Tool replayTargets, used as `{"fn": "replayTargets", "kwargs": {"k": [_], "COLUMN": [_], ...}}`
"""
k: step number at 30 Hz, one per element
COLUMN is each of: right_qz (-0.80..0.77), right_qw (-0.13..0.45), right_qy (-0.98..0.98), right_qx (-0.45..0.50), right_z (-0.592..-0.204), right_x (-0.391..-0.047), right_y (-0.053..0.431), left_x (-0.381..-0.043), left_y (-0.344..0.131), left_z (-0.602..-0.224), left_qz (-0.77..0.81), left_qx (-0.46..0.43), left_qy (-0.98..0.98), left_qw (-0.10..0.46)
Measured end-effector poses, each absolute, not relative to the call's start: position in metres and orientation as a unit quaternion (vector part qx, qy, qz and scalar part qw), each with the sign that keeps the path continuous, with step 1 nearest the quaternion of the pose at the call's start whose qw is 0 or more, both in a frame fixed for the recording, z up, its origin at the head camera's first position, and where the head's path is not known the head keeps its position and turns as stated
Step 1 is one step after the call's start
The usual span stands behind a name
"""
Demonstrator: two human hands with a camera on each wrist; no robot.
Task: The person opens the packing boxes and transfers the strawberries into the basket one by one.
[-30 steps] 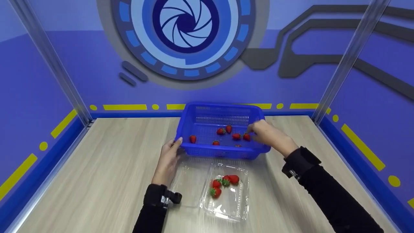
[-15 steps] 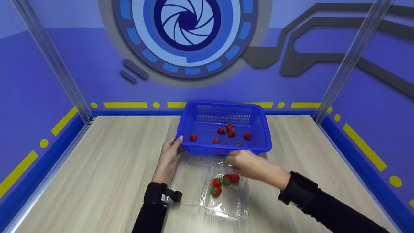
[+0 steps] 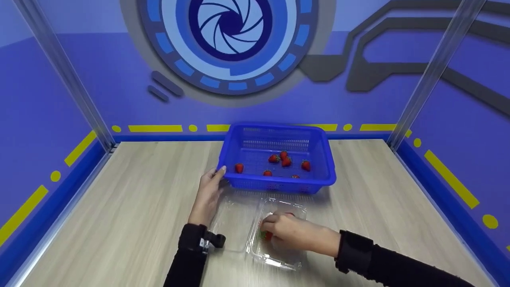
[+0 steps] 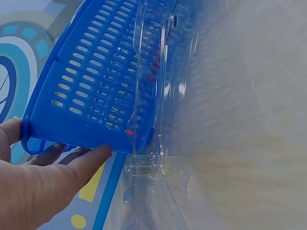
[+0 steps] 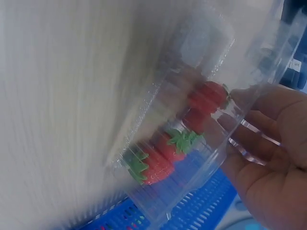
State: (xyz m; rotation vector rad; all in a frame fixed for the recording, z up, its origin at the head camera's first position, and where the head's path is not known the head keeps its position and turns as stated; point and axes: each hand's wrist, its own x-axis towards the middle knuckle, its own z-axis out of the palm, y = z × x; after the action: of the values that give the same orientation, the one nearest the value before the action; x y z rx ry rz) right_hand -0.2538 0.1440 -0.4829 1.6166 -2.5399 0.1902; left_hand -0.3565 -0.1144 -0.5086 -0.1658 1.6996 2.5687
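Note:
In the head view a blue plastic basket [image 3: 255,180] holds several strawberries [image 3: 286,161] on its floor. My left hand [image 3: 205,195] grips its near left corner, with thumb at the rim; the left wrist view shows fingers along the slotted side. In front of the basket lies a clear plastic clamshell box [image 3: 279,262] with its lid [image 3: 237,235] spread to the left. Inside the box, my right hand [image 3: 295,232] has curled fingers down among the berries. In the right wrist view, its fingertips are at a strawberry's [image 5: 207,98] leafy top, while other strawberries [image 5: 151,167] lie nearby.
A pale wood-grain table [image 3: 131,207] carries everything. Behind the basket stands a blue-purple printed back wall [image 3: 179,115], and side walls [image 3: 36,131] close in left and right, with metal posts at the corners.
My right hand has moved from the right side of the basket down and left into the clear box. One strawberry in the basket has shifted left. My left hand stays at the basket's corner.

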Motion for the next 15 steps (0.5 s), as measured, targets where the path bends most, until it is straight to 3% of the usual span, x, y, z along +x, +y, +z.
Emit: {"fn": "replayTargets", "kwargs": {"k": [8, 15], "right_qz": [0.057, 0.053], "right_qw": [0.018, 0.013], "right_qy": [-0.845, -0.856], "right_qx": [0.531, 0.515], "right_z": [-0.4849, -0.4872], "right_x": [-0.2507, -0.2473], "right_y": [0.14, 0.1365], "left_x": [-0.3576, -0.3562], "left_y": [-0.115, -0.1139], "left_z": [-0.5084, -0.5083], "left_qz": [0.83, 0.833], "left_qx": [-0.062, -0.048], "left_qy": [0.554, 0.551], "left_qw": [0.025, 0.02]}}
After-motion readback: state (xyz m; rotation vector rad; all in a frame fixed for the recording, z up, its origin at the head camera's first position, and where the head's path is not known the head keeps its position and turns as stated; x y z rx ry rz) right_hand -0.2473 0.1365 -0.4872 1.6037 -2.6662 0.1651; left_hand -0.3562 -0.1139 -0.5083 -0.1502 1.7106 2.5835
